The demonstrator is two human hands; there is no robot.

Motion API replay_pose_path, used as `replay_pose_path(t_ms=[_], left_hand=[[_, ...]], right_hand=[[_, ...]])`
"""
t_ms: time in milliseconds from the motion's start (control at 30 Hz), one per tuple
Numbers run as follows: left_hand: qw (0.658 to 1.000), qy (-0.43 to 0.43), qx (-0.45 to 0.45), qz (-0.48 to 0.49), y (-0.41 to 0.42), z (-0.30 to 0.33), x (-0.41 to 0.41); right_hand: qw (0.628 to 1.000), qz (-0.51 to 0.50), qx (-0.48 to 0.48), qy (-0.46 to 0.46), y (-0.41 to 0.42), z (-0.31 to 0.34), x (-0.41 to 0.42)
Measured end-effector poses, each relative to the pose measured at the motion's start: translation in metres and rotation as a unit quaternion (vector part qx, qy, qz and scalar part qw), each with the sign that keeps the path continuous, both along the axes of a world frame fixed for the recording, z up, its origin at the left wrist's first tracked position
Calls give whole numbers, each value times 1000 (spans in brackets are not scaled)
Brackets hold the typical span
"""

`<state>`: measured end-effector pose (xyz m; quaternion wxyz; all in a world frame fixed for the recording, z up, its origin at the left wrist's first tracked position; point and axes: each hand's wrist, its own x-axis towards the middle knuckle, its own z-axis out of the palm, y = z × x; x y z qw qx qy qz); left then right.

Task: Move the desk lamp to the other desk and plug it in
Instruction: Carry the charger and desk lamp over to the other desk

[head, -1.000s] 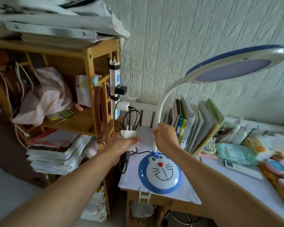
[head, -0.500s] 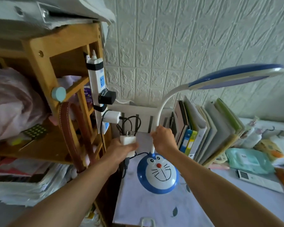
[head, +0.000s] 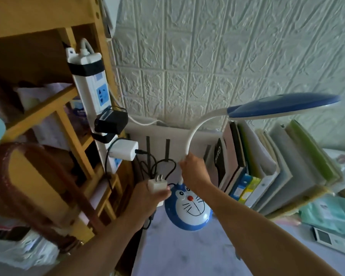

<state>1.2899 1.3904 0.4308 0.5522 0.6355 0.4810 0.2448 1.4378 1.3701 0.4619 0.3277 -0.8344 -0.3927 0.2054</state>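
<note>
White plug (head: 157, 183) in left hand (head: 147, 198); black charger (head: 111, 122) occupies power strip (head: 96, 108).

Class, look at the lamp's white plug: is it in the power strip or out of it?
Out. The left hand holds the white plug below the power strip, its prongs bare and pointing up.

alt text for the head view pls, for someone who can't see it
A person's left hand holds a white plug below a wall-side power strip, while the right hand grips the neck of a blue cartoon-cat desk lamp beside upright books.
</note>
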Motion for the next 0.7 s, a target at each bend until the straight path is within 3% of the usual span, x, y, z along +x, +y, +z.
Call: replay_pose_path(t_ms=[133,433,700], left_hand=[[999,15,30,18,1,-14,8],[997,31,1,70,4,-41,37],[994,44,2,103,8,-53,47]], right_hand=[[998,2,-19,63,16,-18,14],[989,113,-54,-78,40,-48,36],[988,126,-27,-90,46,-60,43]])
